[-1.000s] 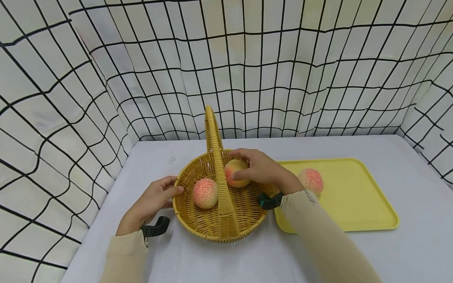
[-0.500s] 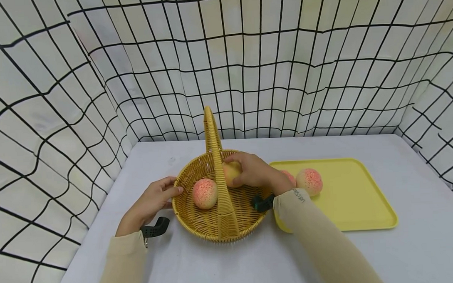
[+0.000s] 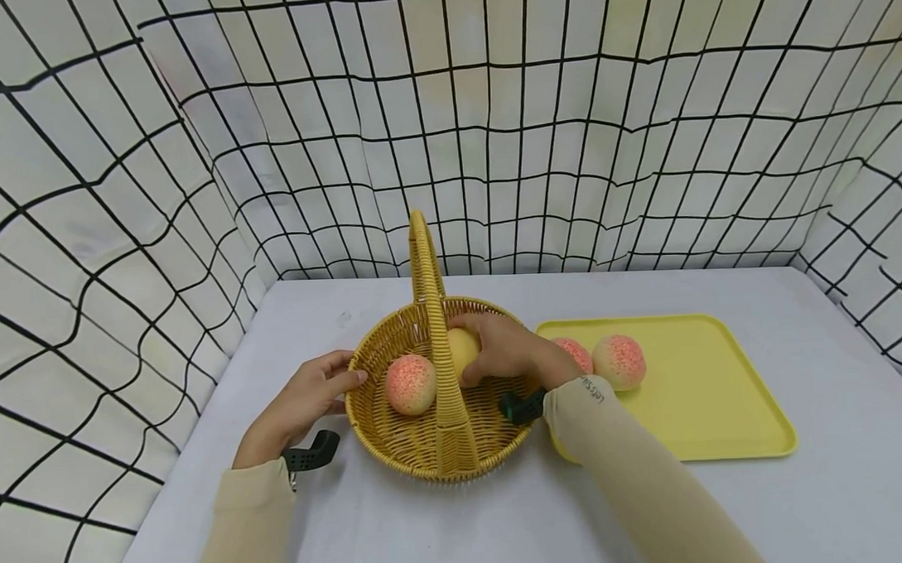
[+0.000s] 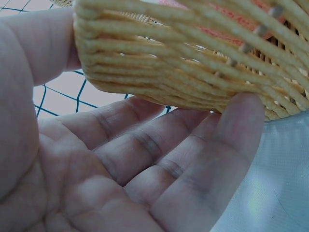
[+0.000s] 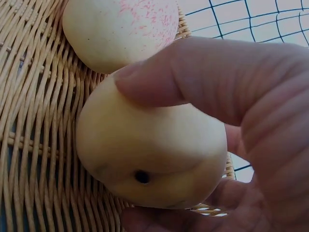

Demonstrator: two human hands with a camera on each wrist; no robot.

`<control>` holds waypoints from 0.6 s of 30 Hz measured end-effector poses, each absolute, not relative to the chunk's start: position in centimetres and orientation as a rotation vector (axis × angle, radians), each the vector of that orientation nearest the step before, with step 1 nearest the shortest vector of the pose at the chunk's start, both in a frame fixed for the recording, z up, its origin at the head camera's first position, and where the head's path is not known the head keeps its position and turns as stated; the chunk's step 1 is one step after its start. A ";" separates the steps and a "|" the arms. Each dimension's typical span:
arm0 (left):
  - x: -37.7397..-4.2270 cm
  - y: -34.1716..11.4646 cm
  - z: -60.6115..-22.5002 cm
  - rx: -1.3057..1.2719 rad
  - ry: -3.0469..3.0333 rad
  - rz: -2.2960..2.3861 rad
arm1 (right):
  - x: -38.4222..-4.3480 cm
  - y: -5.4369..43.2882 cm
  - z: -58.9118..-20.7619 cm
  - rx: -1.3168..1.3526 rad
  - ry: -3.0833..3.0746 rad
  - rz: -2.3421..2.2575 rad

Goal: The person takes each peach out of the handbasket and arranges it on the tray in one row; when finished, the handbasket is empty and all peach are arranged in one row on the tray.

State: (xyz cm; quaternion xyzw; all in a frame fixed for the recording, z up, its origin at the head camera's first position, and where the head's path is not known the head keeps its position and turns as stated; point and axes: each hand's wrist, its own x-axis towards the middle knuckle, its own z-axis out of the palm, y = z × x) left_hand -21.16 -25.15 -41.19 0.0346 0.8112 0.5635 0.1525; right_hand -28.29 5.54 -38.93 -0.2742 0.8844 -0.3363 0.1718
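A round wicker basket [image 3: 397, 445] with a tall arched handle [image 3: 442, 365] stands on the table. My left hand [image 3: 306, 398] grips its left rim, thumb over the edge; the left wrist view shows the fingers against the woven outside wall [image 4: 169, 63]. Inside the basket, right of the handle, my right hand [image 3: 509, 346] holds a peach [image 3: 463, 350] between thumb and fingers. Its pale yellow underside [image 5: 154, 140] with a small dark hole faces the right wrist camera. Left of the handle lies a pink-speckled peach [image 3: 411, 385].
To the basket's right lies a yellow tray [image 3: 712, 405]. Two pink-speckled peaches sit at its left side: one in plain sight [image 3: 620, 362], another peach [image 3: 573, 354] partly hidden by my right wrist. White, black-gridded cloth walls [image 3: 522, 171] enclose the table at back and sides.
My right hand has shifted slightly left inside the basket, turning the peach so its yellow side shows. A second tray peach has come into sight behind the wrist. The left hand stays put.
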 end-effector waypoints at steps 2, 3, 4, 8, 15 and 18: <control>-21.2 -25.2 -41.2 0.103 2.328 1.617 | -28.2 5.6 -38.8 -0.786 2.506 -0.926; -21.2 -25.2 -41.2 0.102 2.329 1.615 | -28.1 5.6 -38.7 -0.785 2.503 -0.914; -21.2 -25.2 -41.2 0.100 2.330 1.613 | -28.1 5.6 -38.6 -0.783 2.499 -0.912; -21.2 -25.2 -41.3 0.086 2.335 1.606 | -27.9 5.5 -38.6 -0.732 2.473 -0.948; -21.2 -25.2 -41.2 0.079 2.334 1.607 | -27.6 5.6 -38.6 -0.728 2.506 -0.872; -21.2 -25.1 -41.2 0.089 2.329 1.612 | -27.5 5.8 -38.6 -0.758 2.523 -0.850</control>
